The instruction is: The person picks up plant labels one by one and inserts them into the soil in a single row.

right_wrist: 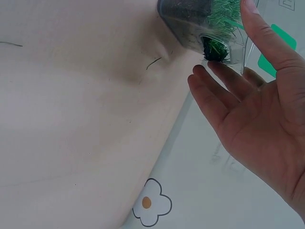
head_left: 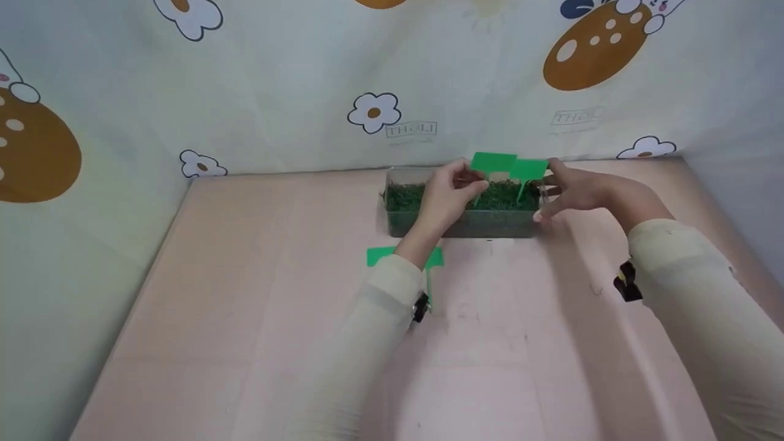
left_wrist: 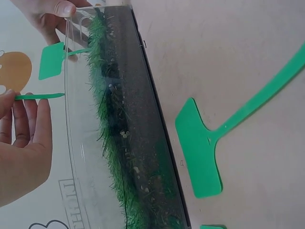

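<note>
A clear plastic box (head_left: 490, 226) of soil and green grass (head_left: 499, 197) stands near the back of the table. My left hand (head_left: 446, 193) pinches the stem of a green plant label (head_left: 493, 162) above the grass. In the left wrist view that stem (left_wrist: 40, 96) points at the box, its tip near the upper rim. A second green label (head_left: 530, 168) stands upright in the grass toward the right end. My right hand (head_left: 588, 188) holds the box's right end, its thumb (left_wrist: 64, 8) on the near corner and the fingers around the end.
Green labels lie on the table in front of the box, one (head_left: 434, 257) partly behind my left forearm and another (head_left: 377, 256) beside it. A patterned cloth wall (head_left: 294, 110) rises right behind the box. Small dark strands (right_wrist: 153, 63) lie on the table.
</note>
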Tool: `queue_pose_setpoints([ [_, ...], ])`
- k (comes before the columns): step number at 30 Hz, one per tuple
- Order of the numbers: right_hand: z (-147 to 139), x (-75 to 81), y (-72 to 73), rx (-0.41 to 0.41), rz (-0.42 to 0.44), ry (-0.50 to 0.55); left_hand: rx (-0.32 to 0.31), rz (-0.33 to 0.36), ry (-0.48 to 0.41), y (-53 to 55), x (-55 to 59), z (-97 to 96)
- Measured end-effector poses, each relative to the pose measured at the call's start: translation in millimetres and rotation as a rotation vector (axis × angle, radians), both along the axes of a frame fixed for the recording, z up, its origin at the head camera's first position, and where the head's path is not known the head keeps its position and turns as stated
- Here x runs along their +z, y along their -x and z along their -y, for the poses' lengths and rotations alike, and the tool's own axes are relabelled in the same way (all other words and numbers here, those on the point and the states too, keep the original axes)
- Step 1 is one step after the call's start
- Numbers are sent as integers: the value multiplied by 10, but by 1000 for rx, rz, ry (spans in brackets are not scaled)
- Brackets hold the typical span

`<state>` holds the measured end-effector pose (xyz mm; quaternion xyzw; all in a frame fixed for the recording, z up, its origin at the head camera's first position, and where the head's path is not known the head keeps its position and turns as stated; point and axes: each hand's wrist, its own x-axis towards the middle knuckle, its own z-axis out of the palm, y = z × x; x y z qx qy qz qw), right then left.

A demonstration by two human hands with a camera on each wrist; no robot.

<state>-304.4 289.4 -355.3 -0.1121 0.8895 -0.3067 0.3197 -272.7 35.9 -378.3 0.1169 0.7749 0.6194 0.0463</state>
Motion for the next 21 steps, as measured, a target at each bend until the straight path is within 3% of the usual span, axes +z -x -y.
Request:
queue_pose_setpoints([
  [21,-12,4,1,8,-2,-1,1,-19,53,47,-9,-65],
])
